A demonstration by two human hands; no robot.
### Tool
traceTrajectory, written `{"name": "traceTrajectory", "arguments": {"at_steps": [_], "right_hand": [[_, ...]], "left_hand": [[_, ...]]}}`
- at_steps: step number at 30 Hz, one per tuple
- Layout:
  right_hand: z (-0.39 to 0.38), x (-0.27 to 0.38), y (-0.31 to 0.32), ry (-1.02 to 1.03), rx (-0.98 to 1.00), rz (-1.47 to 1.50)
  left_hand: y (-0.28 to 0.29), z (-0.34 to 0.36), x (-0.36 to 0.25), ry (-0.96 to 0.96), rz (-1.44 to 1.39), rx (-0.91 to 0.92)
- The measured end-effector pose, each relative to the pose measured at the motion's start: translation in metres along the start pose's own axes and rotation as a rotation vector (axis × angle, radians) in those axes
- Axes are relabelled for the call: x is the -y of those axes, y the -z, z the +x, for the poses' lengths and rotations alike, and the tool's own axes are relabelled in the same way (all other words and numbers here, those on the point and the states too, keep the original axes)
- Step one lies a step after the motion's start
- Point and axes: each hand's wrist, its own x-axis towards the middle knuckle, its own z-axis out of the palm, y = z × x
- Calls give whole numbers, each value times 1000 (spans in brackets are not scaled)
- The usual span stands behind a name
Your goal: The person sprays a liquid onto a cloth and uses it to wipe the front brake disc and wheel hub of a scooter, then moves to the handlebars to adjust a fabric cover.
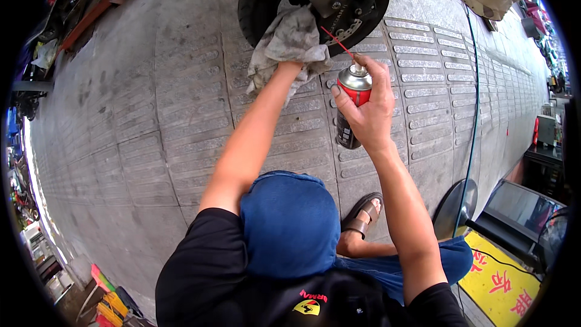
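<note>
My right hand (374, 109) is wrapped round a red and black spray can (349, 122) with a silver top, its forefinger on the nozzle. From the nozzle a thin red straw (338, 43) points up and left, its tip in front of the brake disc (346, 31) of a motor scooter's wheel (254, 15). A stained grey-white rag (284, 39) is held up against the wheel, left of the disc. My left hand (292, 68) is inside the rag; only the wrist end shows and its fingers are hidden by the cloth.
Grey paving (109, 145) with raised ribs lies underneath. A dark green hose or cable (475, 97) runs down the right side, past a round black base (455, 206). A yellow sign (499, 278) lies at lower right. My sandalled foot (363, 213) stands below the can.
</note>
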Motion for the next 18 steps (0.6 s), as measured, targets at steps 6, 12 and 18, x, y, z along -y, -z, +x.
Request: {"name": "traceTrajectory", "arguments": {"at_steps": [6,12,18], "right_hand": [[-10,7,-6,-40,15,29],[-7,3,-6,10,-3,-21],[7,-4,-15,53,-77,11]], "left_hand": [[-3,-35,17,-9,141,32],[16,30,3,85,-265,4],[36,44,-5,-27,-306,-5]]}}
